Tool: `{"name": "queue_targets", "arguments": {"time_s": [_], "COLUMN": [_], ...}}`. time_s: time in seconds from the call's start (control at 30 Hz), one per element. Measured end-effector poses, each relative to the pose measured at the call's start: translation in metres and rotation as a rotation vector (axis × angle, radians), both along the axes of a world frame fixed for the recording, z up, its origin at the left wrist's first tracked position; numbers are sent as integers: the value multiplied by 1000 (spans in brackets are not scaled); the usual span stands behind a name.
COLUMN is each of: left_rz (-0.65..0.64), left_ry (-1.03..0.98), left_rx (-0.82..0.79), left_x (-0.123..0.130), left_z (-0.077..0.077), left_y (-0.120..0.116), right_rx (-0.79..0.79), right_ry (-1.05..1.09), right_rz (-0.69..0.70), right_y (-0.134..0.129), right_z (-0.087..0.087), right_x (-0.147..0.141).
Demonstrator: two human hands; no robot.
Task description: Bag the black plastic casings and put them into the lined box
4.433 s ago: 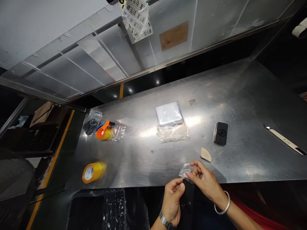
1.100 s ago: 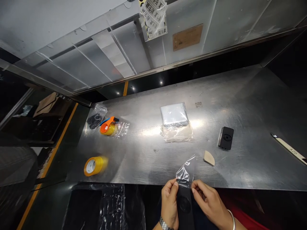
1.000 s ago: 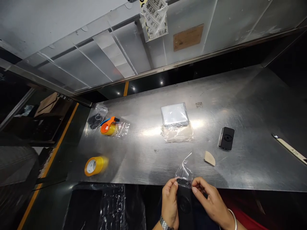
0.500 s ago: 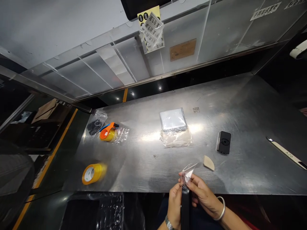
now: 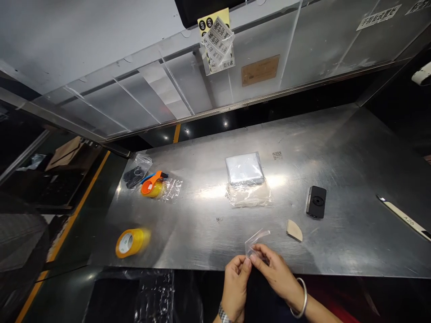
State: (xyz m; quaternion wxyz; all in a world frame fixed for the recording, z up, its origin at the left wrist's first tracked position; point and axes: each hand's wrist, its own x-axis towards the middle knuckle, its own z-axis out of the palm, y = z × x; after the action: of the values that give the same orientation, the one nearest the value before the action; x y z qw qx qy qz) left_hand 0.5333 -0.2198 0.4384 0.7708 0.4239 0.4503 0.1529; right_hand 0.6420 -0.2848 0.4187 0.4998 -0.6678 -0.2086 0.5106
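Note:
Over the table's front edge, both my hands pinch a small clear plastic bag [image 5: 252, 242] whose upper end sticks up toward the table. My left hand [image 5: 235, 282], with a metal watch band at the wrist, grips its lower left side between thumb and fingers. My right hand [image 5: 278, 274], wearing a pale bangle, holds it from the right with closed fingers. Whether anything is inside the bag is hidden by my fingers. Just beyond the right hand lies a beige quarter-round piece [image 5: 294, 230], with a black rectangular device [image 5: 316, 202] farther right.
A stack of clear plastic bags [image 5: 245, 168] lies mid-table. On the left are a yellow tape roll [image 5: 134, 242], an orange tape cutter [image 5: 152, 183] and a bag of black parts [image 5: 136, 172]. A slim cream tool [image 5: 402, 217] lies far right. Black plastic [image 5: 151, 296] sits below the table's edge.
Both hands have shifted slightly left, and the clear bag has turned in the fingers. The long black object seen between the hands earlier no longer shows there.

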Motion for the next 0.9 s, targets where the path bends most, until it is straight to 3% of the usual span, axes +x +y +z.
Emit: {"name": "queue_targets", "arguments": {"time_s": [0.13, 0.23, 0.33, 0.43, 0.7, 0.8, 0.9], "left_rz": [52, 66, 70, 33, -74, -110, -89], "left_ry": [-25, -21, 16, 19, 47, 30, 23], "left_rx": [-122, -149, -102, -69, -41, -13, 22], "left_x": [-3, -5, -4, -3, -1, 1, 2], "left_z": [-3, -5, -5, -5, 0, 3, 3], "left_y": [0, 0, 0, 1, 1, 1, 1], "right_rx": [-16, -9, 102, 194, 128, 115, 125], "right_ry": [226, 39, -241, -344, -206, -213, -375], "right_rz": [-89, -103, 23, 186, 478, 518, 481], "right_y": [-4, -10, -15, -14, -2, 2, 3], "right_z": [-1, -3, 4, 16, 29, 31, 34], "right_x": [6, 14, 23, 30, 56, 61, 57]}}
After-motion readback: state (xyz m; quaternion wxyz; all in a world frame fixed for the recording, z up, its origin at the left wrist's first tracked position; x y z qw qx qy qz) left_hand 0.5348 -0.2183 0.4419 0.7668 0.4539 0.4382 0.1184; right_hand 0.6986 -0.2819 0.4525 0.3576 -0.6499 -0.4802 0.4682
